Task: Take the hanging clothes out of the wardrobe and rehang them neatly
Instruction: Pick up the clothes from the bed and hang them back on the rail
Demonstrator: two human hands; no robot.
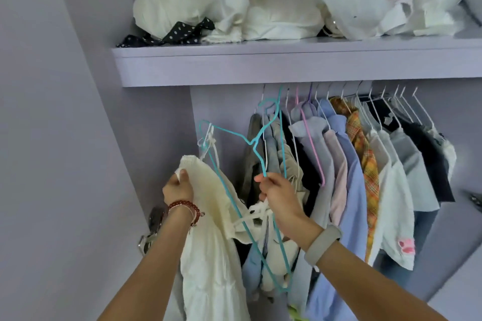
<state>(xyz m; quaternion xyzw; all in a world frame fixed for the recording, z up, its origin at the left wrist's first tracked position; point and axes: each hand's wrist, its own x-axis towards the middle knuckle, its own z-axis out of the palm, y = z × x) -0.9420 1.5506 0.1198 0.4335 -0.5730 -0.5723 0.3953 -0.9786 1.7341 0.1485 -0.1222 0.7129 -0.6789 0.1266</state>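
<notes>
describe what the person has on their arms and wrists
Both forearms are bare, with no sleeves in view. The left hand has a dark red beaded bracelet round its wrist, with a thin pale cord beside it. The right hand has a plain grey band round its wrist, smooth and rubbery looking, like a fitness tracker strap. No rings or gloves show.

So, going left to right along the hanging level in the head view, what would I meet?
Left hand on the cream garment → teal hanger → right hand → pink hanger → yellow plaid shirt → white top with pink print.
</notes>
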